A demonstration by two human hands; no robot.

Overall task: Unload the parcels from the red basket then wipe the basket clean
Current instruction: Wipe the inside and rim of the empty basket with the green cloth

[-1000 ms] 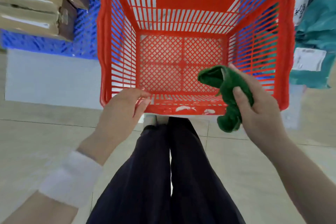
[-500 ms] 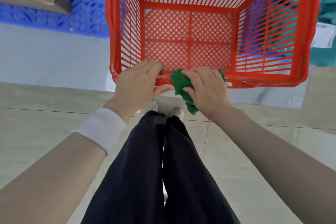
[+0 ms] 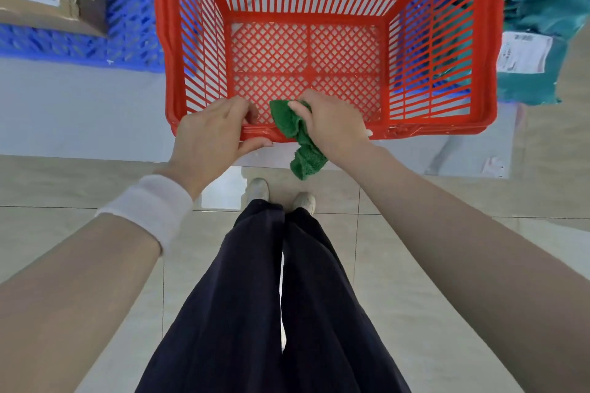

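Mid-frame, the left hand (image 3: 212,134) clamps the red basket's (image 3: 431,131) near rim, likely steadying it. Beside it, the right hand (image 3: 332,128) grips a green cloth (image 3: 293,124) against that rim for wiping.

Single head-worn wide-angle view, looking steeply down and forward, close above the red slatted plastic basket (image 3: 322,3) and tiled floor (image 3: 79,182).

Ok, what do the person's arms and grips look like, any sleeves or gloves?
Both forearms are bare, with no sleeves in view. A wide white wristband wraps the left wrist; the right wrist wears nothing. The left grip and right grip are ungloved, with no rings showing.
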